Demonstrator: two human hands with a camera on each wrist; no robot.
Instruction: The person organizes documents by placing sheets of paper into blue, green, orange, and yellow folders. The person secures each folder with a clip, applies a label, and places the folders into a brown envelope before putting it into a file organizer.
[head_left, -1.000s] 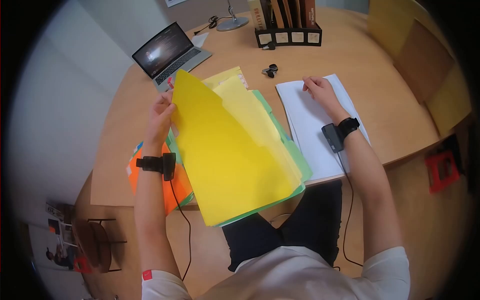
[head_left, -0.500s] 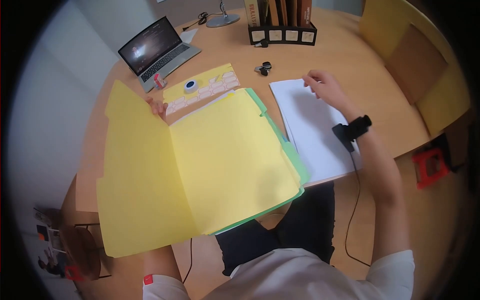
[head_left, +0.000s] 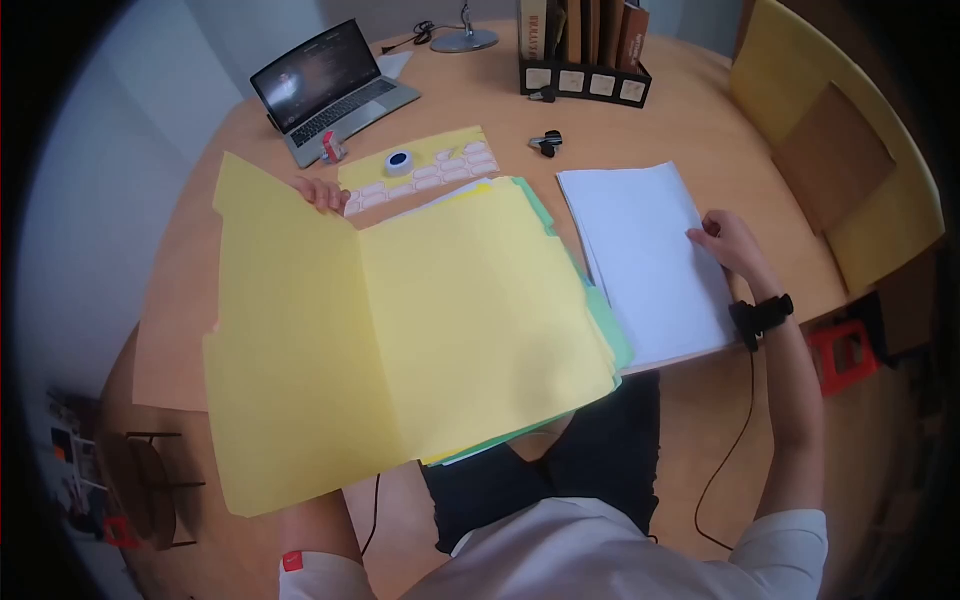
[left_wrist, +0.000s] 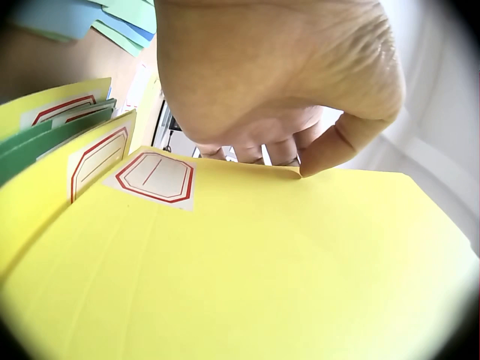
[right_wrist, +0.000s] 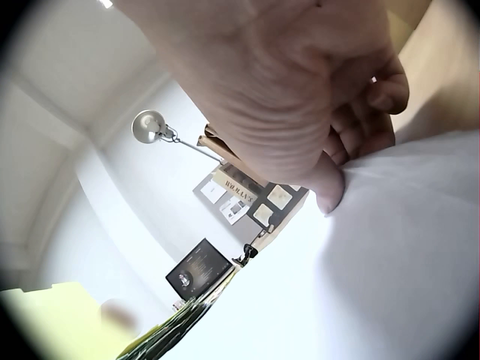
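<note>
A yellow file folder (head_left: pixel 480 320) lies opened out on a stack with green folders (head_left: pixel 615 335), its left cover raised. My left hand (head_left: pixel 322 194) pinches that cover at its far edge, thumb on one face and fingers behind; the left wrist view shows a red-bordered white label (left_wrist: pixel 156 178) beside the grip. Over on the right, a stack of white paper (head_left: pixel 645 270) lies on the table. At its right edge my right hand (head_left: pixel 733 245) pinches paper, and in the right wrist view the thumb (right_wrist: pixel 328 196) presses on top with the paper lifted and bent.
Beyond the folder lies a label sheet (head_left: pixel 425 178) with a white roll (head_left: pixel 398 163) on it. A laptop (head_left: pixel 335 90) stands at the back left, near a small red-and-white item (head_left: pixel 333 148). Black clips (head_left: pixel 546 145) lie before a book holder (head_left: pixel 585 82). A yellow board (head_left: pixel 850 140) stands right.
The yellow cover has swung open to the left with my left hand. My right hand has moved from over the white paper to its right edge and now grips it.
</note>
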